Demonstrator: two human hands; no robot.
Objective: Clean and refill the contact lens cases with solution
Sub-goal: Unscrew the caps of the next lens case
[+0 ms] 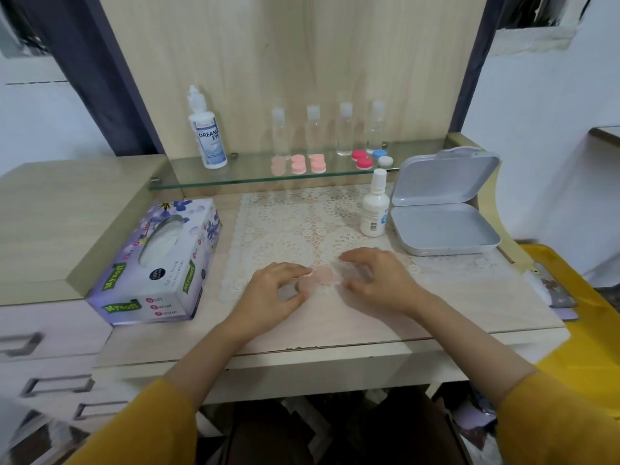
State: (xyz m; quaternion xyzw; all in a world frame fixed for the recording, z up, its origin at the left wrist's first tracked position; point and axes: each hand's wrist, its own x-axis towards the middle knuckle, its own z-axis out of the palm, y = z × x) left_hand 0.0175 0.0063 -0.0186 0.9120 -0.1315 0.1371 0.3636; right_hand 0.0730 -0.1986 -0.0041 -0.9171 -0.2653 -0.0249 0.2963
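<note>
A pale pink contact lens case (322,275) lies on the lace mat (288,229) near the desk's front. My left hand (275,293) pinches its left cup between thumb and index finger. My right hand (375,280) hovers just right of the case with its fingers curved and a small gap to the case; motion blur hides any contact. A small white solution bottle (374,209) stands at the mat's right edge. A larger "Dream Eye" solution bottle (207,132) stands on the glass shelf (248,176). Several more lens cases rest there: pink ones (298,164), a red one (361,159) and a blue-and-white one (382,157).
A tissue box (157,263) sits left of the mat. An open grey hinged tin (439,213) stands at the right. Several clear travel bottles (345,129) line the back of the shelf. Drawers (50,364) are at the lower left, and a yellow surface (577,313) lies to the right.
</note>
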